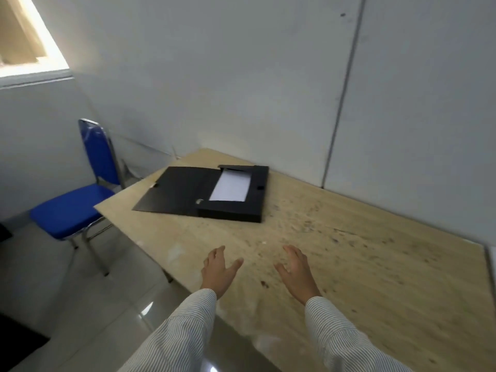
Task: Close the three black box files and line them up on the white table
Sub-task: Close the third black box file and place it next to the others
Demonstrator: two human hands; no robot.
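One black box file point(230, 210) lies open at the far left end of a pale wooden table point(375, 264). Its lid flap point(177, 190) is folded out flat to the left, and white paper point(230, 187) shows inside the tray. My left hand point(218, 271) and my right hand point(296, 272) hover over the table's near part, palms down, fingers spread, holding nothing. Both are well short of the file. Only this one file is in view.
A blue chair point(75, 205) with a chrome frame stands left of the table, by its corner. Grey wall panels point(268, 89) run along the table's far side. A tiled floor point(80, 304) lies at the lower left. Dark stains speckle the tabletop.
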